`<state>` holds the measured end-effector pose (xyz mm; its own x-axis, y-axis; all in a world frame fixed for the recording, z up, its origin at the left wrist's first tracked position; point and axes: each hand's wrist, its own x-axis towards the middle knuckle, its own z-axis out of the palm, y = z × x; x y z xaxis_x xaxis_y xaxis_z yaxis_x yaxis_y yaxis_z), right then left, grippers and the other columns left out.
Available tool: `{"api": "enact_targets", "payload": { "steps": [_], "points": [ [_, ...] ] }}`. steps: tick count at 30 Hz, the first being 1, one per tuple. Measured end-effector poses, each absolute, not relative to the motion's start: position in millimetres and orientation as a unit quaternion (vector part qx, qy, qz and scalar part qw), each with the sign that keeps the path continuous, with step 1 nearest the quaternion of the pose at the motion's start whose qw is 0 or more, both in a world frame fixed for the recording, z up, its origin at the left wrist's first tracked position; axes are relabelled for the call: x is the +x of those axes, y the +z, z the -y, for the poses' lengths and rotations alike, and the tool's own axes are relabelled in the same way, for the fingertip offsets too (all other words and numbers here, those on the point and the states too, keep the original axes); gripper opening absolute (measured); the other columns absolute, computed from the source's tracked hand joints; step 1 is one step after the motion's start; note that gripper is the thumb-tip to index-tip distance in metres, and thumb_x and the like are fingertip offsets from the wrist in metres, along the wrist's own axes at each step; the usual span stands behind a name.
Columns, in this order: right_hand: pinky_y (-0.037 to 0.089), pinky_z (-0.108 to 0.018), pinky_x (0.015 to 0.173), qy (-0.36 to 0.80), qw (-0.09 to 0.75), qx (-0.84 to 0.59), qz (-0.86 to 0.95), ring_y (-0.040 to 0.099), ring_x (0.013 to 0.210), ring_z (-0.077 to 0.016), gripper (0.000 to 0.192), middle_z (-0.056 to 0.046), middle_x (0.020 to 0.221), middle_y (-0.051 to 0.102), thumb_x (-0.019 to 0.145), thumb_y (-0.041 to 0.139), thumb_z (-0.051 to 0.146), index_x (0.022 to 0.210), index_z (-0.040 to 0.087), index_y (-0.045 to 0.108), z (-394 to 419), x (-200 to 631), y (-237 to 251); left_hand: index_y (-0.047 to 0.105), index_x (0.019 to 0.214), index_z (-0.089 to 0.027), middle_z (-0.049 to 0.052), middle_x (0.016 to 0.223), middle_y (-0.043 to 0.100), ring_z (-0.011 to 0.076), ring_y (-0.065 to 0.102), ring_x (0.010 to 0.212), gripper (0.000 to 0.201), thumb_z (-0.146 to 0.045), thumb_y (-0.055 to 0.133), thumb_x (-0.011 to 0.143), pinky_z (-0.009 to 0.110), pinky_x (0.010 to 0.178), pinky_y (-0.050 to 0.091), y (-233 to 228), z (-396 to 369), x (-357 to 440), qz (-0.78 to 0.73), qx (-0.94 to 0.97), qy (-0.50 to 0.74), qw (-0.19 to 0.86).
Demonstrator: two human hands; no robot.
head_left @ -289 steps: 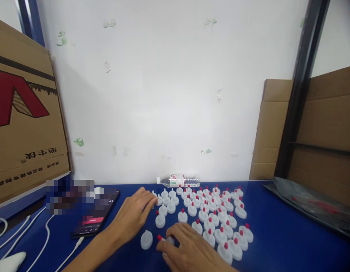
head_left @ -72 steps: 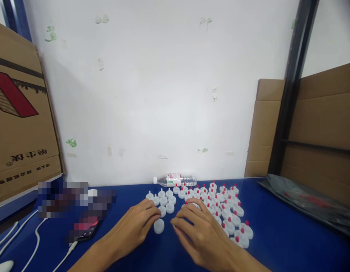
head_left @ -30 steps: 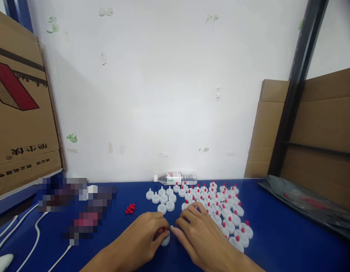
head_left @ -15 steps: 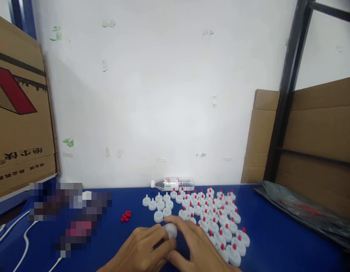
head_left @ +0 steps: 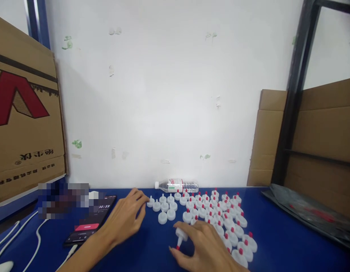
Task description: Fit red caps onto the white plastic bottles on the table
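My right hand (head_left: 205,245) pinches a white nozzle cap (head_left: 181,234) between thumb and fingers. That cap is tipped over, its red tip (head_left: 177,248) pointing down toward my thumb. My left hand (head_left: 129,213) reaches forward with fingers stretched and thumb apart, its fingertips right beside the leftmost bare nozzle cap (head_left: 150,203); whether they touch it I cannot tell. Several more white nozzle caps without red tips (head_left: 163,218) stand in a small group there. To the right, many white caps with red tips (head_left: 231,238) stand close together, partly behind my right hand.
A clear plastic bottle (head_left: 189,185) lies against the white wall. A phone (head_left: 90,223) with white cables is left of my forearm. Cardboard stands on both sides, a big box (head_left: 27,109) at left. A grey plastic bag (head_left: 308,207) lies at the right edge.
My hands have come apart. The left has moved forward and left to the bare caps, hiding the small red pile. The right keeps the cap, now tilted with its red tip down.
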<state>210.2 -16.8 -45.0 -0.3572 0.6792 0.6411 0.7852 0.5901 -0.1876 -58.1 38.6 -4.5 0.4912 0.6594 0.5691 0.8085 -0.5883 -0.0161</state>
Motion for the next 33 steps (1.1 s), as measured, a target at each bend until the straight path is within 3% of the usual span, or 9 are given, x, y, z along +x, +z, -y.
{"api": "enact_targets", "payload": {
  "steps": [5,8,13,17,21,24,28,31,33],
  "points": [
    [0.055,-0.034,0.063,-0.079,0.349,-0.452,0.817,0.070,0.064,-0.0255,0.040,-0.001,0.068,0.071,0.071,0.082,0.041,0.110,0.034,0.074,19.0,210.0,-45.5,0.053,0.138,-0.029,0.007,0.129,0.065,0.0276,0.055,0.125,0.041,-0.020,0.044,0.099,0.039,0.092,0.056,-35.8,-30.4,-37.5,0.416,-0.880,-0.216,0.077],
    [0.054,-0.034,0.071,-0.045,0.357,-0.443,0.821,0.070,0.072,-0.0241,0.040,0.002,0.075,0.071,0.079,0.079,0.036,0.118,0.035,0.068,23.3,210.6,-39.3,0.046,0.146,-0.032,0.007,0.131,0.063,0.0265,0.054,0.128,0.046,-0.020,0.042,0.102,0.038,0.095,0.054,-44.3,-30.8,-33.3,0.404,-0.887,-0.215,0.058],
    [0.050,-0.030,0.079,0.046,0.329,-0.395,0.856,0.069,0.084,-0.0190,0.015,0.005,0.091,0.072,0.093,0.072,0.027,0.102,0.029,0.061,24.3,210.1,-31.2,0.060,0.122,-0.031,0.002,0.115,0.066,0.0205,0.062,0.109,0.025,-0.023,0.043,0.105,0.031,0.089,0.052,-34.4,-32.4,-33.1,0.396,-0.893,-0.213,0.015],
    [0.049,-0.030,0.084,0.048,0.312,-0.375,0.872,0.067,0.090,-0.0184,0.016,0.004,0.097,0.070,0.092,0.074,0.021,0.095,0.026,0.059,18.9,209.2,-35.6,0.062,0.109,-0.027,0.000,0.107,0.068,0.0185,0.065,0.099,0.018,-0.025,0.044,0.106,0.028,0.083,0.049,-23.4,-29.5,-32.4,0.390,-0.896,-0.212,0.009],
    [0.049,-0.033,0.091,0.011,0.334,-0.352,0.874,0.065,0.105,-0.0206,0.013,0.000,0.118,0.066,0.091,0.072,0.016,0.094,0.025,0.063,13.5,211.5,-42.3,0.062,0.107,-0.026,0.000,0.103,0.069,0.0188,0.067,0.094,0.017,-0.026,0.045,0.107,0.026,0.075,0.047,-16.2,-25.5,-30.8,0.394,-0.891,-0.223,0.034],
    [0.050,-0.038,0.091,-0.018,0.347,-0.363,0.864,0.065,0.103,-0.0227,0.013,-0.002,0.112,0.067,0.095,0.063,0.012,0.094,0.025,0.065,12.7,214.2,-40.5,0.063,0.106,-0.026,0.000,0.102,0.070,0.0189,0.068,0.093,0.017,-0.025,0.047,0.106,0.026,0.072,0.047,-14.3,-24.3,-30.0,0.390,-0.890,-0.231,0.044],
    [0.050,-0.048,0.098,-0.043,0.345,-0.399,0.849,0.064,0.109,-0.0272,0.025,-0.006,0.115,0.068,0.095,0.059,0.013,0.118,0.024,0.063,16.4,215.3,-31.1,0.064,0.107,-0.026,0.000,0.101,0.072,0.0181,0.069,0.093,0.017,-0.022,0.047,0.106,0.026,0.076,0.049,-15.4,-21.6,-26.6,0.352,-0.893,-0.278,0.039],
    [0.044,-0.054,0.108,-0.045,0.345,-0.385,0.855,0.060,0.121,-0.0309,0.054,-0.011,0.131,0.065,0.092,0.071,0.026,0.141,0.022,0.048,19.2,213.7,-29.5,0.064,0.106,-0.023,0.001,0.098,0.073,0.0163,0.070,0.090,0.017,-0.021,0.048,0.106,0.024,0.077,0.051,-16.7,-13.8,-18.0,0.285,-0.888,-0.360,0.027],
    [0.041,-0.054,0.111,-0.035,0.352,-0.359,0.864,0.062,0.120,-0.0291,0.055,-0.008,0.130,0.067,0.091,0.074,0.029,0.140,0.024,0.048,19.5,212.3,-31.6,0.065,0.105,-0.023,0.002,0.095,0.074,0.0149,0.069,0.087,0.016,-0.022,0.048,0.106,0.023,0.077,0.052,-17.5,-6.4,-11.0,0.240,-0.886,-0.396,0.014]
  ]
}}
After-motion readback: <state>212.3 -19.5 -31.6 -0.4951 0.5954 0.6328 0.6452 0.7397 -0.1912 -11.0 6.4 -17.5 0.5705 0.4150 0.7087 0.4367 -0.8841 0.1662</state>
